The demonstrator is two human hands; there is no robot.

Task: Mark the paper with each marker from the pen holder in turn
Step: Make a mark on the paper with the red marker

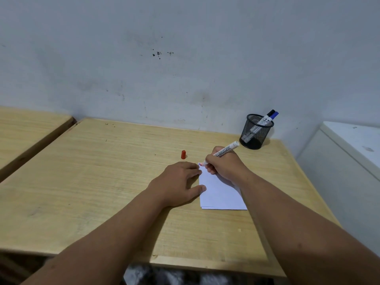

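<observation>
The hands meet just right of the frame's centre; the left hand [178, 180] lies flat and released, palm down on the worktop [98, 182], its fingertips and thumb pressing on the left edge of the paper [221, 194]; the right hand [223, 164] is clenched round a white marker [225, 151], holding it in a writing grip with the uncapped reddish tip at the paper's upper left corner and the barrel slanting up and to the right past the knuckles; small coloured marks, blue and red as far as can be told, sit at that same corner, just beside the tip. The paper is a small white stack lying right of centre, partly under the right wrist and forearm, its lower edge showing more than one sheet. A red cap [183, 154] stands upright on the worktop above the left hand, apart from the paper and from both hands. The pen holder [255, 131], a black mesh cup, stands in the upper right part of the worktop near the wall [185, 58]; two markers [269, 118] lean in it toward the right, one with a black cap and one with a blue cap, touching its rim. A second wooden surface [26, 128] sits at the left edge of the frame; a white cabinet [349, 161] fills the right edge.
</observation>
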